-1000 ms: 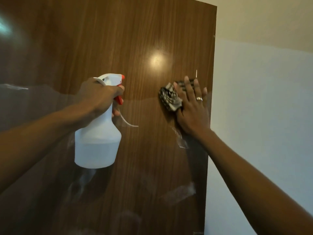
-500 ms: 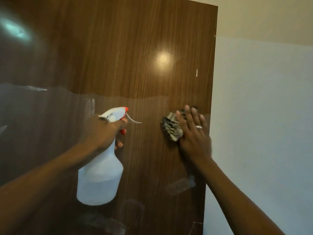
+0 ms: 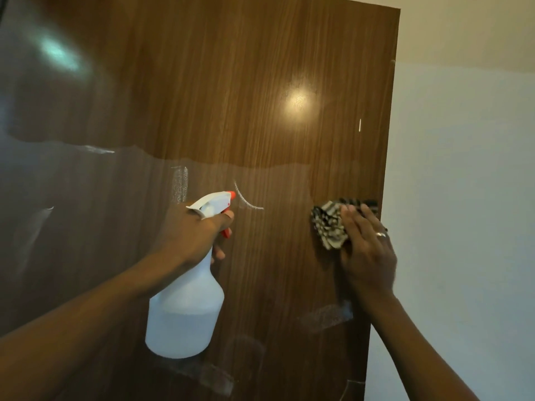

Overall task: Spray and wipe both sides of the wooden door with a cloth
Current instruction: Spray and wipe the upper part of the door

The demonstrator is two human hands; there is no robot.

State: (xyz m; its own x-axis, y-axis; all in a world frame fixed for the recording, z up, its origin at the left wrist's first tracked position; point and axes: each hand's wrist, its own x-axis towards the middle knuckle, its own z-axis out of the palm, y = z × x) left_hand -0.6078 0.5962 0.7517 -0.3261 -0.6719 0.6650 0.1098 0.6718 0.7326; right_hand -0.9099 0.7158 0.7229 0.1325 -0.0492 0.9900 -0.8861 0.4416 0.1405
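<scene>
A glossy brown wooden door [image 3: 260,82] fills most of the view, with its right edge against a pale wall. My left hand [image 3: 194,235] grips the neck of a white spray bottle [image 3: 185,314] with a red nozzle and trigger, held upright close to the door. My right hand [image 3: 367,256] presses a bunched black-and-white patterned cloth [image 3: 330,224] flat against the door near its right edge; straight fingers lie over the cloth and partly cover it.
A pale wall [image 3: 463,198] stands right of the door edge, beige higher up. Faint tape residue and smear marks [image 3: 327,316] show on the lower door. A light glare [image 3: 298,102] reflects on the upper panel.
Both hands have moved down the door. The cloth slid from just under the small white mark to well below it, and the bottle dropped with it.
</scene>
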